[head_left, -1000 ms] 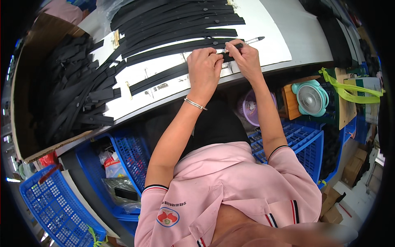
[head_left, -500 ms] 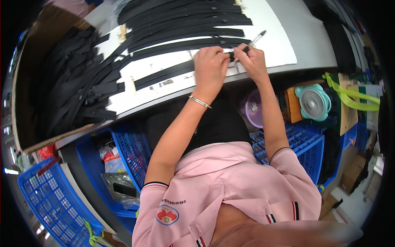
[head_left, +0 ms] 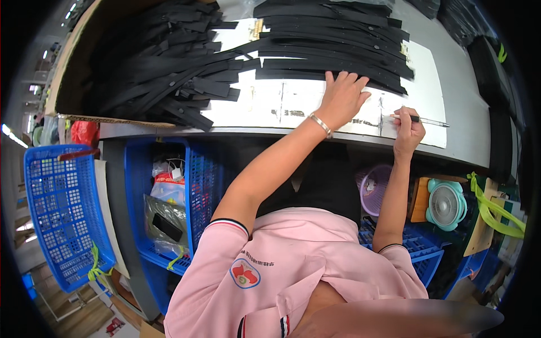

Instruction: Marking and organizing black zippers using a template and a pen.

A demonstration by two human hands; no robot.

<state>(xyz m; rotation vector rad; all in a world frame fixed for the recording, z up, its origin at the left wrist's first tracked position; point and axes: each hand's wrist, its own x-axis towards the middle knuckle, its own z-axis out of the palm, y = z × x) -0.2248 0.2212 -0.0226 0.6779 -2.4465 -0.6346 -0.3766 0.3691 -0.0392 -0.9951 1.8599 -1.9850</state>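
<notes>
My left hand (head_left: 341, 103), with a silver bracelet on its wrist, lies with spread fingers at the near edge of a row of black straps (head_left: 332, 65). Its fingertips touch the nearest strap. Farther right, my right hand (head_left: 409, 133) pinches a pen (head_left: 433, 121) with a clear barrel and a dark grip. The pen's tip is close to a dark vertical mark on the white board (head_left: 315, 96) under the straps. Small round dark spots show on some of the straps.
A cardboard box (head_left: 70, 84) of loose black straps (head_left: 152, 67) stands at the left, some spilling onto the board. Below the table (head_left: 121, 130) are blue crates (head_left: 194, 191), a purple basket (head_left: 369, 200) and a turquoise fan (head_left: 446, 205). A black bundle (head_left: 503, 107) lies at the right.
The view has shifted. My hands, close together at a strap's end before, are now apart. The near strap now lies up against the row, and my left hand has opened over it.
</notes>
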